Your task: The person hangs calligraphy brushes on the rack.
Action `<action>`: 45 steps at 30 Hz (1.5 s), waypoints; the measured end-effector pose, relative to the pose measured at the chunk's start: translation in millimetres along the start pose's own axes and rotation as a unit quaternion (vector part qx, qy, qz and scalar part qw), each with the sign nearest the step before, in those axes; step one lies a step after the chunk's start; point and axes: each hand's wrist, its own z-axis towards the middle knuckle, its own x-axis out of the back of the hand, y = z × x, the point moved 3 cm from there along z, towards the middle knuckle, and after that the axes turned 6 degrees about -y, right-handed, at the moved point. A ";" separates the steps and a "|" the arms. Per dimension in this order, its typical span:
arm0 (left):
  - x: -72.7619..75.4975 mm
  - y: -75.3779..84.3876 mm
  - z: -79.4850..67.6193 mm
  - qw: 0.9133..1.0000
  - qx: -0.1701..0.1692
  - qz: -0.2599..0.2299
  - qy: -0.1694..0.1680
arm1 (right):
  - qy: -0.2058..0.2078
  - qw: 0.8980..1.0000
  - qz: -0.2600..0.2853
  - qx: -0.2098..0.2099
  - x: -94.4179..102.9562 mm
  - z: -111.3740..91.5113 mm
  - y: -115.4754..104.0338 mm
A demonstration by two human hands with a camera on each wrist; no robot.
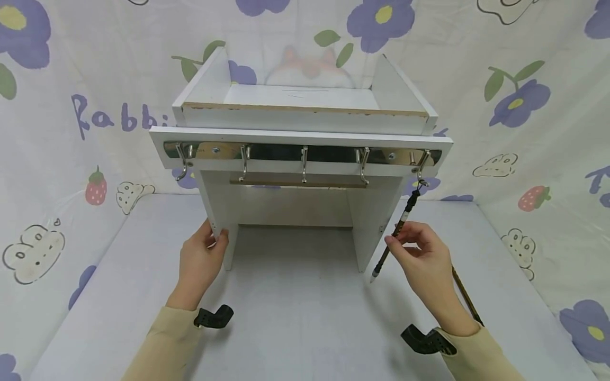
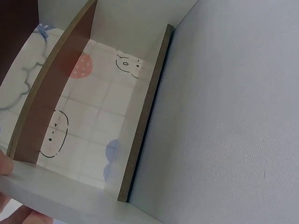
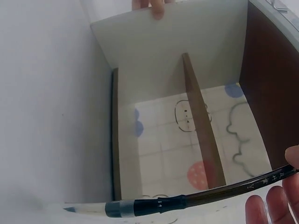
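My right hand (image 1: 421,262) pinches a calligraphy brush (image 1: 399,225) between thumb and fingertips. The brush hangs slanted, its cord loop at the rightmost hook (image 1: 422,164) and its pale bristles lower left. Whether the loop is fully over the hook is too small to tell. In the right wrist view the brush's dark handle (image 3: 219,192) and dark-tipped bristles (image 3: 86,209) show. My left hand (image 1: 202,264) grips the front edge of the left side panel of a white shelf (image 1: 305,136); its fingers (image 2: 4,164) also show in the left wrist view.
Several metal hooks line a shiny strip (image 1: 276,152) along the shelf's front board. A second brush (image 1: 467,295) lies on the white table (image 1: 295,323), partly behind my right forearm. A patterned curtain (image 1: 514,127) hangs behind and at both sides.
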 end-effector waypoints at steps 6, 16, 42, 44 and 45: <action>-1.2 1.0 0.0 1.000 -0.002 -0.003 -0.002 | -0.003 1.000 -0.008 -0.006 2.1 -2.3 -4.5; -2.9 1.1 1.1 1.000 0.003 -0.002 -0.004 | -0.007 1.000 -0.010 0.005 16.0 -6.4 -0.5; 1.2 0.5 0.6 1.000 0.018 -0.004 0.000 | -0.068 0.976 -0.099 -0.179 69.9 -37.0 105.7; 1.3 0.8 0.4 1.000 0.016 -0.004 0.000 | -0.072 0.972 -0.115 -0.191 73.7 -40.1 111.2; 1.1 0.9 0.3 1.000 0.015 -0.005 -0.002 | -0.073 0.970 -0.118 -0.198 75.6 -41.6 114.4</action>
